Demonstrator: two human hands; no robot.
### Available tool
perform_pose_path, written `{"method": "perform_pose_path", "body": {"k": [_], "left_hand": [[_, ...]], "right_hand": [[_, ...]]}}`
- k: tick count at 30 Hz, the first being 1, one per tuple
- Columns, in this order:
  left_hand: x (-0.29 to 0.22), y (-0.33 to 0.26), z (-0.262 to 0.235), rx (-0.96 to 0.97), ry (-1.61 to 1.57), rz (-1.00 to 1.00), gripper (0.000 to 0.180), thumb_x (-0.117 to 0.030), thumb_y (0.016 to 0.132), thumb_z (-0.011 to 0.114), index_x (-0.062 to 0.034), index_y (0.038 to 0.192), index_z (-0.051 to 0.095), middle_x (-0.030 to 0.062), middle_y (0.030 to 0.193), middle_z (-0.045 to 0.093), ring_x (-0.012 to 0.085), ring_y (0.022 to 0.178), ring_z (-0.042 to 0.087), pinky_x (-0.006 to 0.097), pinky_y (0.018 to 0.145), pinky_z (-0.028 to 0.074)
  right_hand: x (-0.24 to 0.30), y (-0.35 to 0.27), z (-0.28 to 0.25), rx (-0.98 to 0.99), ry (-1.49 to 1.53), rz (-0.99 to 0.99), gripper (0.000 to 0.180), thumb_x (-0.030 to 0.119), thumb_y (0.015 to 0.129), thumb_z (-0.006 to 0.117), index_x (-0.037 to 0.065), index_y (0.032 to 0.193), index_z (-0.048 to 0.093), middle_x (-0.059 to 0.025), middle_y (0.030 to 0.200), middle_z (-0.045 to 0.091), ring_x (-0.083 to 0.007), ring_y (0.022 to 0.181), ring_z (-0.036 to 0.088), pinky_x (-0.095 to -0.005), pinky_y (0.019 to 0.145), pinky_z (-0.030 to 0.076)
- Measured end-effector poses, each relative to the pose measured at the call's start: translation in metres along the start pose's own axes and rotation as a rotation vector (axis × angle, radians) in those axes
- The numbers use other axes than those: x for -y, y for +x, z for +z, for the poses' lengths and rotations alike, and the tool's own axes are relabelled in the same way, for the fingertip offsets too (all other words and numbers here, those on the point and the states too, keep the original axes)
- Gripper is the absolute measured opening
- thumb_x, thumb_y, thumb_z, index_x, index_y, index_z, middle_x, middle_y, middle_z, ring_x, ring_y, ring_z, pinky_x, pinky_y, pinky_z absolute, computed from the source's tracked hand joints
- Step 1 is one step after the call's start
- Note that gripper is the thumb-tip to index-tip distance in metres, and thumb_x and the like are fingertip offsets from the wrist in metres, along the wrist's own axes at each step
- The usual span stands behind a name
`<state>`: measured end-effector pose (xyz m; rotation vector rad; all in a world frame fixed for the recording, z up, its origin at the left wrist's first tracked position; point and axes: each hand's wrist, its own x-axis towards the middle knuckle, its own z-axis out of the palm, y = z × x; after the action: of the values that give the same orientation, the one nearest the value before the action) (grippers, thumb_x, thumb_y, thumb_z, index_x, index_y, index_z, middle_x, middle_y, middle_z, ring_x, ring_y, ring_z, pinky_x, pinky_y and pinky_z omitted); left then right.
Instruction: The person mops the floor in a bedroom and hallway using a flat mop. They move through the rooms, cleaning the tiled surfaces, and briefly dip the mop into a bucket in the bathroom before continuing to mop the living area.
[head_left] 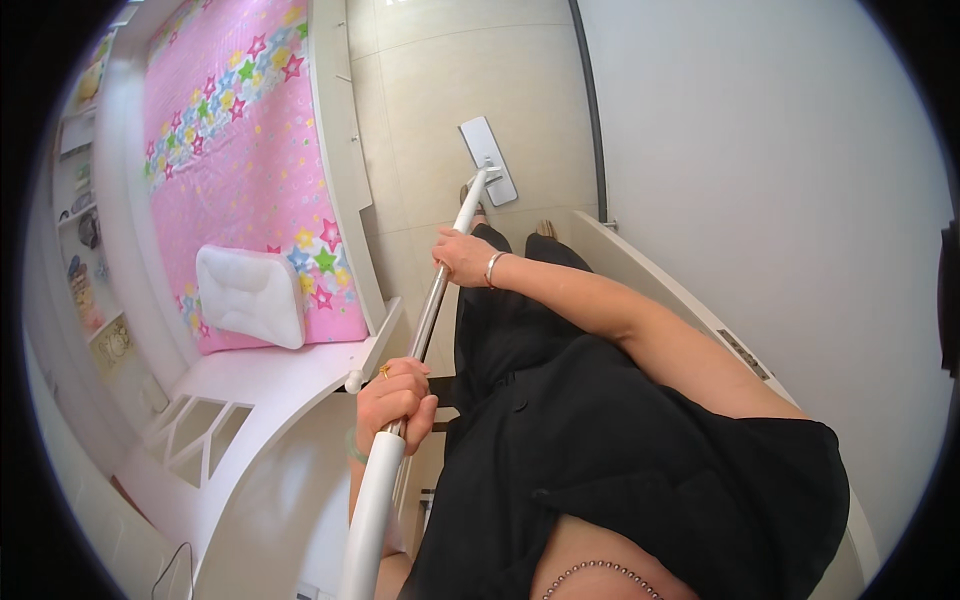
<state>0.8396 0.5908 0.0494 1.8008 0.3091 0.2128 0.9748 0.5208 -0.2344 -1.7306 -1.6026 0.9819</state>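
Note:
A flat mop with a long white and metal pole (430,315) slants across the view, its thin rectangular head (487,160) lying on the tiled floor. My left hand (393,405), wearing a ring and a pale green bangle, is wrapped round the pole near its thick white upper grip. Farther down, my right hand (465,258), with a silver bracelet on the wrist, is closed round the pole where metal meets the white lower part. My feet stand close to the mop head, partly hidden by the pole and my dark clothes.
At left is a bed with a pink star-patterned cover (240,180) and a white pillow (250,295). Shelves (85,220) with small items line the far left. A pale door (690,310) stands at right, beside a white wall (770,150). Beige floor tiles (420,110) stretch ahead.

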Motion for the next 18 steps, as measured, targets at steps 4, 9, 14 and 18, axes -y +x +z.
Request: {"method": "perform_pose_path", "body": {"k": [4,9,14,18], "left_hand": [[0.019,-0.001,0.009,-0.104,-0.106,0.079,0.035,0.006,0.075,0.065,-0.0064,0.059,0.037,0.0058,0.057,0.048,0.0228,0.054,0.051,0.040,0.071,0.052],[0.054,0.034,0.018,-0.081,-0.171,0.193,0.033,0.005,0.076,0.065,-0.0059,0.059,0.038,0.0065,0.058,0.047,0.0237,0.055,0.052,0.039,0.069,0.052],[0.082,0.112,0.020,-0.093,-0.218,0.320,0.030,0.008,0.075,0.059,-0.0046,0.060,0.037,0.0081,0.058,0.045,0.0250,0.052,0.048,0.039,0.062,0.048],[0.100,0.160,0.021,-0.051,-0.200,0.342,0.033,0.012,0.078,0.058,-0.0047,0.062,0.034,0.0065,0.059,0.042,0.0237,0.056,0.048,0.036,0.070,0.048]], "right_hand": [[-0.001,0.000,-0.025,0.106,-0.101,0.005,0.013,0.018,0.078,0.063,0.005,0.077,0.065,-0.0133,0.089,0.065,-0.0302,0.094,0.061,-0.0398,0.085,0.050],[-0.055,-0.006,-0.042,-0.128,-0.099,-0.016,0.008,0.013,0.077,0.063,0.007,0.072,0.059,-0.0118,0.081,0.062,-0.0314,0.089,0.059,-0.0405,0.083,0.050],[-0.100,0.009,-0.093,-0.284,-0.118,0.023,0.008,0.006,0.077,0.060,0.009,0.073,0.054,-0.0108,0.076,0.057,-0.0320,0.084,0.059,-0.0435,0.096,0.045],[-0.135,0.021,-0.126,-0.314,-0.158,0.230,0.008,0.003,0.084,0.052,0.008,0.078,0.053,-0.0093,0.079,0.059,-0.0321,0.087,0.060,-0.0483,0.110,0.037]]}}
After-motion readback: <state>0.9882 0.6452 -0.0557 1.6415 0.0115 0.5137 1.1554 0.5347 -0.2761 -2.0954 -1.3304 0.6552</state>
